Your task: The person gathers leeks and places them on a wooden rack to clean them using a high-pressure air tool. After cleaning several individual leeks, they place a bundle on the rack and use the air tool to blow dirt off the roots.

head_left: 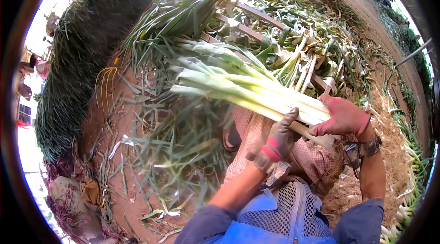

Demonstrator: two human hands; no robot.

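A bunch of large green onions (pixel 256 86) lies slantwise in front of me, its cut green tops to the upper left and its white, rooted ends towards me. My left hand (pixel 280 136), in a dark glove with a pink cuff, is closed around the near side of the white stalks, thumb on top. Over the root end, my right hand (pixel 343 116) in a red glove grips the stalks from the right. The undersides of the stalks and some fingers are hidden. Both wrists carry strapped-on devices, a dark one (pixel 353 154) showing on the right.
Beyond the bunch, a wooden rack (pixel 250 28) is strewn with stripped leaves (pixel 339 44). Untrimmed green onions (pixel 178 15) lie at its left. A tall onion stack (pixel 68 79) lines the left side. Loose leaves (pixel 178 152) litter the soil, and trimmed onions (pixel 405 189) lie at the right.
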